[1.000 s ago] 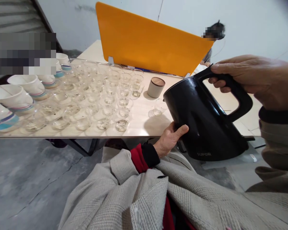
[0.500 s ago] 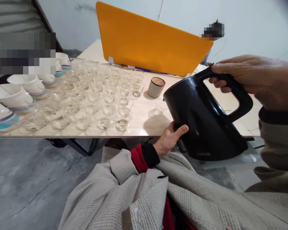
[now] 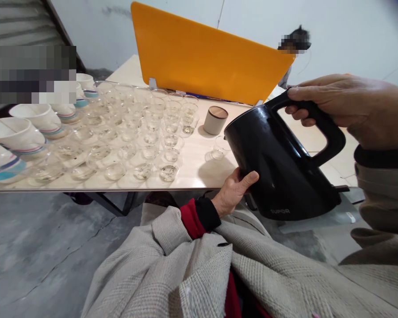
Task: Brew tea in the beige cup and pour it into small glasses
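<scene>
Smooth pale table [image 3: 194, 174], clear round cups [image 3: 168, 172], glossy tapered kettle [image 3: 281, 176], hands [image 3: 230, 192] clasping its looped handle [image 3: 333, 139] and side [image 3: 243, 145]

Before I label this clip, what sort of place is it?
Probably a plain workroom: an orange divider, rows of clear cups on a table, and a cracked grey floor.

Pale wall [image 3: 255, 20], cracked floor [image 3: 36, 247], perhaps concrete.

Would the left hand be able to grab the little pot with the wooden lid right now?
Probably not while the left hand holds the black kettle. If it let go, the little pot might be reachable, going past the see-through cup.
</scene>
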`<state>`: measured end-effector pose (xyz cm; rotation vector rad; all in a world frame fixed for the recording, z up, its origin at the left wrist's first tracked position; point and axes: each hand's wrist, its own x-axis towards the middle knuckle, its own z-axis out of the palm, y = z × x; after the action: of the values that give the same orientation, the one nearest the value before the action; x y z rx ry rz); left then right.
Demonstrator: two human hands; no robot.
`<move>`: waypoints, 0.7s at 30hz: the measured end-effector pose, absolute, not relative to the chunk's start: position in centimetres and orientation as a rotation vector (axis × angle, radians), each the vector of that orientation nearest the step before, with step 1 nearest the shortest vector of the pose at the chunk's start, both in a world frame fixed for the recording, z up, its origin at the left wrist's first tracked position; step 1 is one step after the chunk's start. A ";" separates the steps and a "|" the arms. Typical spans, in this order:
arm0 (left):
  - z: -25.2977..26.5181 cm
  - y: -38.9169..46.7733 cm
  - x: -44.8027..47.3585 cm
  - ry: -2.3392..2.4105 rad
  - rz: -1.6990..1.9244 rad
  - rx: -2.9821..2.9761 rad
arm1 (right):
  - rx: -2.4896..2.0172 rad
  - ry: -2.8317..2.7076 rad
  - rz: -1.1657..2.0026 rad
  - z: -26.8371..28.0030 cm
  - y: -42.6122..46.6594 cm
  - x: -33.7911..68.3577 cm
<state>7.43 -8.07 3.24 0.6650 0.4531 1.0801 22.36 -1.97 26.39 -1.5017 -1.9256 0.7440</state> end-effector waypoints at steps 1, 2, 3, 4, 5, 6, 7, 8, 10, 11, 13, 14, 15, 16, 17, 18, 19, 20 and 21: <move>3.3 -8.1 7.4 0.445 1.081 0.662 | -1.530 -1.933 0.678 26.5 -2.2 22.1; 3.3 -8.1 7.4 0.438 1.082 0.660 | -1.539 -1.928 0.673 26.6 -2.4 21.7; 3.3 -8.1 7.4 0.436 1.082 0.659 | -1.538 -1.921 0.671 26.7 -2.7 21.3; 3.3 -8.1 7.4 0.437 1.082 0.661 | -1.543 -1.912 0.664 26.8 -3.0 20.9; 3.3 -8.0 7.4 0.439 1.081 0.665 | -1.544 -1.901 0.650 26.9 -3.3 20.4; 3.2 -8.0 7.4 0.442 1.080 0.671 | -1.546 -1.898 0.637 27.1 -3.5 20.0; 3.2 -8.0 7.4 0.446 1.078 0.680 | -1.545 -1.901 0.622 27.2 -3.7 19.7; 3.2 -8.0 7.4 0.450 1.075 0.687 | -1.540 -1.911 0.613 27.3 -3.8 19.5; 3.1 -8.0 7.4 0.458 1.070 0.697 | -1.518 -1.953 0.606 27.3 -3.9 19.5; 3.0 -8.0 7.5 0.461 1.068 0.698 | -1.497 -1.987 0.603 27.3 -3.8 19.7; 2.9 -8.0 7.5 0.460 1.068 0.697 | -1.434 -2.071 0.574 27.2 -3.7 20.4; 2.9 -8.0 7.5 0.459 1.068 0.696 | -1.402 -2.117 0.545 27.1 -3.6 20.7; 2.9 -8.0 7.5 0.459 1.067 0.696 | -1.377 -2.150 0.511 27.0 -3.5 21.0; 2.8 -8.1 7.5 0.460 1.066 0.696 | -1.362 -2.165 0.499 26.9 -3.4 21.3; 2.8 -8.1 7.5 0.464 1.065 0.696 | -1.359 -2.162 0.506 26.8 -3.3 21.6; 2.8 -8.1 7.5 0.470 1.063 0.696 | -1.361 -2.153 0.525 26.7 -3.1 21.8; 2.8 -8.1 7.5 0.476 1.062 0.697 | -1.364 -2.127 0.555 26.6 -2.8 22.0; 2.7 -8.1 7.5 0.480 1.062 0.699 | -1.365 -2.094 0.631 26.5 -2.5 22.3; 2.8 -8.2 7.5 0.483 1.063 0.701 | -1.377 -2.057 0.727 26.4 -2.3 22.5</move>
<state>7.53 -8.16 2.75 0.7010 0.4828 1.0629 22.46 -2.27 26.42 -1.3774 -2.0573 0.7266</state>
